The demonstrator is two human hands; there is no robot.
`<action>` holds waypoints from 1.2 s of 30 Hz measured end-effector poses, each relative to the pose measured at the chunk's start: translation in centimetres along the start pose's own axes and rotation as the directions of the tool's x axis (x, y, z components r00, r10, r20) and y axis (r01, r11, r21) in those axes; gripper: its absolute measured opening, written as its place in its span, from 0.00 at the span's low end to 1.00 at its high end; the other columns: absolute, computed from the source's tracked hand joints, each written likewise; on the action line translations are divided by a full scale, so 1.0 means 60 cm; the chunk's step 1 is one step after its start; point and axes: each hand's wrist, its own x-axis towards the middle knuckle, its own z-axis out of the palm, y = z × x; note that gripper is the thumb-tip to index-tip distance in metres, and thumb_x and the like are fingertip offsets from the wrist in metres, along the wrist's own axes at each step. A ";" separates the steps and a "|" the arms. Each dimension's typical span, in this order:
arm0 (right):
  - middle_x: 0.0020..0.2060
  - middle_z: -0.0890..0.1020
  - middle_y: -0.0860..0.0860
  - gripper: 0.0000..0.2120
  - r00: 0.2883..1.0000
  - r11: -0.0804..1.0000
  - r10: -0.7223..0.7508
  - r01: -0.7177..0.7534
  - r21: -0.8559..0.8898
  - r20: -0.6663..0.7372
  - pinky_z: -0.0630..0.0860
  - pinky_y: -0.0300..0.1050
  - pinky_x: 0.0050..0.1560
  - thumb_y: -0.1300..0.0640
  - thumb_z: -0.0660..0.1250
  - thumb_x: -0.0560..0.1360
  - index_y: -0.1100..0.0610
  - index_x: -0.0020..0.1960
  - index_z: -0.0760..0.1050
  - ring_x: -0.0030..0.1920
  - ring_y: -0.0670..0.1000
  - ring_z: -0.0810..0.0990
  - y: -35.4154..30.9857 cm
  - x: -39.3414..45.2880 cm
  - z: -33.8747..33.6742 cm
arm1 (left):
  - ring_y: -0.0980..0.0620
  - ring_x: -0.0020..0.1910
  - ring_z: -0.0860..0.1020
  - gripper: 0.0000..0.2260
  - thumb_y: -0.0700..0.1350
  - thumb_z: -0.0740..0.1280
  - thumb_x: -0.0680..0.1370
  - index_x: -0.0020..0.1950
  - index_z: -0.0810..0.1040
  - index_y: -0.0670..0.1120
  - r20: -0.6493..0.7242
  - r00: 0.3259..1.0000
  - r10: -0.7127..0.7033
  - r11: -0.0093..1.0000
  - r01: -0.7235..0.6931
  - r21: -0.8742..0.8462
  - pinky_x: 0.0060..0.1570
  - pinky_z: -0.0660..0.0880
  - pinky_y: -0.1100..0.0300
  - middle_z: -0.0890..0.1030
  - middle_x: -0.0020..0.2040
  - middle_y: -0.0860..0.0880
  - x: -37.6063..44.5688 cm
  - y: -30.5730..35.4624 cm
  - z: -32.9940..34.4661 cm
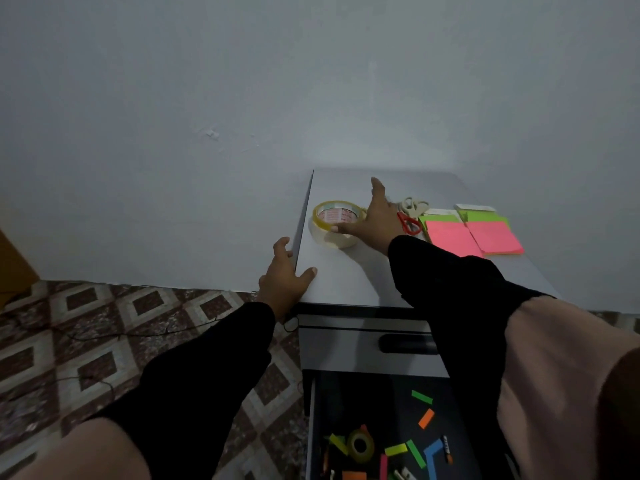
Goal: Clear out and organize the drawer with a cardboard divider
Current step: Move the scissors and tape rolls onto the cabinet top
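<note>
A low grey cabinet [346, 275] stands against the wall with its lower drawer [311, 427] pulled open. Inside the drawer lie a small yellow-green tape roll [360, 445], several coloured paper strips [421, 397] and small pens. On the cabinet top, a clear yellow-tinted tape roll [325, 220] sits on a whitish roll [329, 241]. My right hand [375, 216] is spread over the tape's right side, fingers straight, thumb touching its near rim. My left hand [282, 275] grips the top's left edge, thumb on the surface.
Red-handled scissors [412, 216], pink sticky pads [474, 237] and green pads [485, 216] lie on the right half of the cabinet top. The upper drawer with a dark handle [405, 342] is closed. Patterned tile floor [138, 306] with a thin cable lies to the left.
</note>
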 end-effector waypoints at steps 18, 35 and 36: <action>0.47 0.71 0.52 0.11 0.986 0.982 -0.125 0.138 -0.126 0.111 0.66 0.39 0.45 0.64 0.68 0.71 0.59 0.50 0.69 0.45 0.51 0.71 0.088 -0.274 -0.108 | 0.53 0.42 0.72 0.20 0.46 0.67 0.68 0.58 0.70 0.46 0.033 0.986 0.163 0.982 -0.159 -0.098 0.44 0.70 0.66 0.73 0.43 0.51 -0.210 0.041 0.030; 0.51 0.73 0.55 0.13 0.926 0.968 0.161 -0.081 -0.237 0.342 0.68 0.40 0.48 0.62 0.71 0.70 0.55 0.47 0.68 0.48 0.53 0.74 0.276 -0.437 -0.032 | 0.50 0.54 0.74 0.16 0.42 0.68 0.75 0.61 0.73 0.40 0.335 0.942 0.014 0.945 -0.122 0.304 0.48 0.67 0.64 0.75 0.57 0.44 -0.346 -0.122 0.131; 0.51 0.74 0.56 0.13 0.919 0.966 0.179 -0.097 -0.240 0.351 0.69 0.40 0.48 0.63 0.71 0.69 0.55 0.47 0.69 0.49 0.55 0.76 0.286 -0.443 -0.026 | 0.48 0.55 0.75 0.16 0.42 0.68 0.75 0.61 0.73 0.40 0.358 0.934 0.004 0.935 -0.130 0.331 0.49 0.69 0.62 0.76 0.58 0.43 -0.348 -0.131 0.137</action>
